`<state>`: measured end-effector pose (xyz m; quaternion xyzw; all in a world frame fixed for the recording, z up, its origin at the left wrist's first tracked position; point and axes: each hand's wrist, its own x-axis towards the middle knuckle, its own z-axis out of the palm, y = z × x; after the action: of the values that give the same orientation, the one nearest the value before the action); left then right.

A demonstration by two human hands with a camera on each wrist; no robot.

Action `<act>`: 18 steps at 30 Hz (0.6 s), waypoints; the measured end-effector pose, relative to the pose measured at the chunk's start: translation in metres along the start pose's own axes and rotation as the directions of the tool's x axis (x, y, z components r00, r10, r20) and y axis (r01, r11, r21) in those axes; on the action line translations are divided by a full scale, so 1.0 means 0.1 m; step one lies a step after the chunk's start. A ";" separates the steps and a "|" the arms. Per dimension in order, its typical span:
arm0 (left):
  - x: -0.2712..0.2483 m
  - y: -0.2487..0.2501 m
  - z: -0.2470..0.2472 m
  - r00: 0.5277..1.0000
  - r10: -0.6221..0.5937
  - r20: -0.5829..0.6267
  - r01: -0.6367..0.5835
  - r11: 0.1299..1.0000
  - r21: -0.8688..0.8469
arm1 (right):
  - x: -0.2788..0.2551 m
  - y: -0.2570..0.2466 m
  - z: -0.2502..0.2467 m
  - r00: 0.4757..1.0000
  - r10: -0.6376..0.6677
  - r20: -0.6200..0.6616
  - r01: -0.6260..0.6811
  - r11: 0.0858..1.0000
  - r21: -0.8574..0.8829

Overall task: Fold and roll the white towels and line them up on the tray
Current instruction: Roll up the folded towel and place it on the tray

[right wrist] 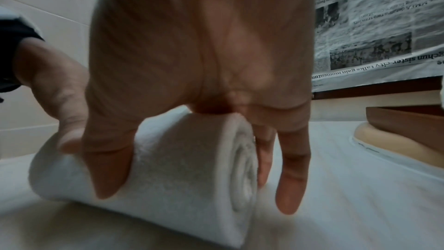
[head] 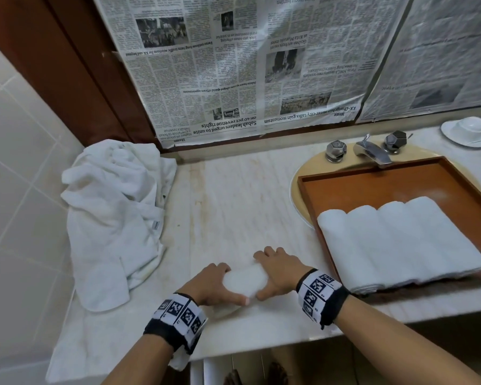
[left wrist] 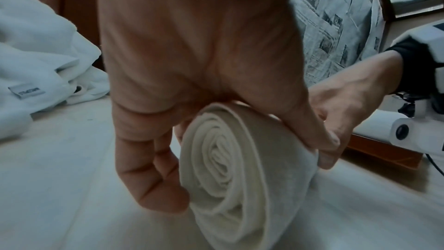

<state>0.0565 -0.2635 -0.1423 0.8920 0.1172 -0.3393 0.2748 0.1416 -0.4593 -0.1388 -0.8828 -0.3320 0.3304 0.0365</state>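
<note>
A tightly rolled white towel (head: 246,280) lies on the marble counter (head: 233,204) near its front edge. My left hand (head: 224,284) grips its left end, where the left wrist view shows the spiral of the rolled towel (left wrist: 230,168) between fingers and thumb. My right hand (head: 272,273) grips the right end, thumb on the near side and fingers over the far side of the rolled towel (right wrist: 182,168). To the right, a brown tray (head: 372,190) holds several rolled towels (head: 400,245) side by side in its front half. A heap of unfolded white towels (head: 114,218) lies at the left.
The tray sits over a round basin with a chrome faucet (head: 372,152) and two knobs behind it. A white cup on a saucer (head: 468,130) stands at the back right. Newspaper (head: 233,65) covers the wall behind. A tiled wall bounds the left side.
</note>
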 end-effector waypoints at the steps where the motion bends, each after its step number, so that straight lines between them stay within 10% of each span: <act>1: -0.01 0.01 0.04 1.000 -0.006 0.009 0.006 1.000 -0.005 | -0.03 0.02 0.02 1.000 0.004 0.014 -0.005 1.000 0.009; 18: -0.23 0.34 0.28 0.995 0.095 0.043 -0.094 0.996 -0.009 | -0.59 0.24 0.21 1.000 0.014 -0.008 -0.013 0.986 0.166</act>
<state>0.0378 -0.3074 -0.1306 0.8880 0.0703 -0.3446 0.2963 0.1098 -0.5172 -0.1289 -0.8805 -0.2971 0.3530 0.1091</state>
